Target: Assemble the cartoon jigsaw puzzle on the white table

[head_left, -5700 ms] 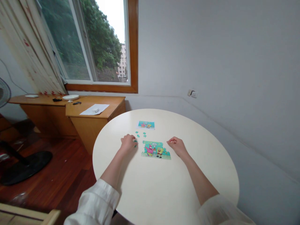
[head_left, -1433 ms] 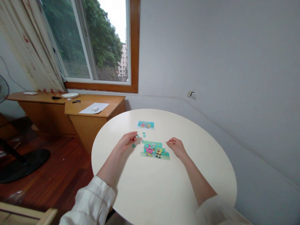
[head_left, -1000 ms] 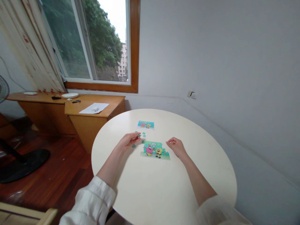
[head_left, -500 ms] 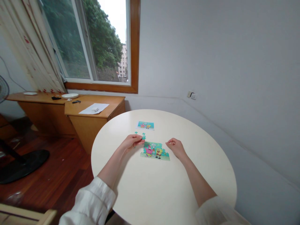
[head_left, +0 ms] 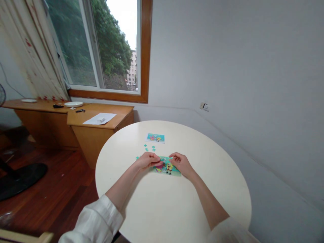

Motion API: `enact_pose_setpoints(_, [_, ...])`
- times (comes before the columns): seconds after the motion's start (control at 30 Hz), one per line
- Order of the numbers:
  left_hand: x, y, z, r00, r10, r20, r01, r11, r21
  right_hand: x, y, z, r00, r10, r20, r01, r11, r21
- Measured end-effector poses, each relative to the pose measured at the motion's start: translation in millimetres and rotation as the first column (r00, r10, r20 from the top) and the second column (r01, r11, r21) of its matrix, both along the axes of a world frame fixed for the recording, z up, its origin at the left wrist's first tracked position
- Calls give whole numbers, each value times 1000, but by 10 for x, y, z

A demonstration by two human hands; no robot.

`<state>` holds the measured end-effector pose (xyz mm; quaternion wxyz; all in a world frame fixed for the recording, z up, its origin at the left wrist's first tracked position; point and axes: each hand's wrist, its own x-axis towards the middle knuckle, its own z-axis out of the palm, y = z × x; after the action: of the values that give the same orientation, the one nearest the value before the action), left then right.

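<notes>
A mostly joined cartoon jigsaw puzzle [head_left: 169, 167] lies on the round table, with a yellow figure and part of a pink one showing. My left hand [head_left: 148, 160] covers its left part, thumb and fingers pinched together; what is between them is too small to make out. Over the puzzle's right upper side is my right hand [head_left: 182, 164], its thumb and index fingertip slightly apart and nothing visible between them. Several loose teal puzzle pieces [head_left: 153, 147] lie beyond my left hand, and another piece [head_left: 137, 157] lies to its left.
A small picture card [head_left: 155, 137] with the same cartoon lies farther back on the white round table [head_left: 162, 206]. Behind it on the left, a wooden cabinet [head_left: 101, 135] bears a paper sheet [head_left: 99, 118] and a white plate [head_left: 73, 104]. A fan base [head_left: 22, 180] stands on the floor.
My left hand has moved from the loose pieces rightward and nearer, onto the puzzle. My right hand has come left over the puzzle, its fingertips parting. The view has shifted slightly.
</notes>
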<state>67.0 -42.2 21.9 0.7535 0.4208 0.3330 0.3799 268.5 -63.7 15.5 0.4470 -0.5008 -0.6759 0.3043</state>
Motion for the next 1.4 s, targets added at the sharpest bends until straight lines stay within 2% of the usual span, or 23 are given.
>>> enact_pose_setpoints(0.07, [39,-13,-23,1000,-9,-15,9,1000,3,-69,-62,56,993,115,30,-115,993,-14])
enact_pose_setpoints(0.13, [67,-19,-47,999,-21,-30,21,1000,7,-127,-116,87,984,171,48,-170,985,-24])
enact_pose_setpoints(0.27, [88,-38,-62,998,-56,-41,56,998,2,-180,-134,49,986,158,46,-157,987,-30])
enact_pose_setpoints(0.4, [88,-52,-50,998,-58,-31,58,998,-4,-133,-52,-22,995,96,4,-96,994,-48])
enact_pose_setpoints(0.57, [97,-35,-57,998,5,-66,-7,1000,-30,41,87,-46,980,-57,-190,51,998,-34])
enact_pose_setpoints(0.7, [100,-19,-81,996,15,-86,-17,1000,-26,231,207,-115,935,-201,-293,165,976,-141])
enact_pose_setpoints(0.8, [92,-10,-98,996,11,-90,-12,1000,-8,344,273,-193,926,-242,-291,193,963,-188])
enact_pose_setpoints(1.03, [82,-13,-87,995,15,-97,-15,1000,6,431,310,-297,967,-204,-152,173,966,-194])
enact_pose_setpoints(1.23, [86,-21,-73,996,-4,-92,3,1000,-6,429,259,-306,971,-89,-223,40,976,-216])
enact_pose_setpoints(1.4, [79,-39,-42,995,-18,-97,18,1000,-2,411,242,-274,984,-83,-156,46,972,-231])
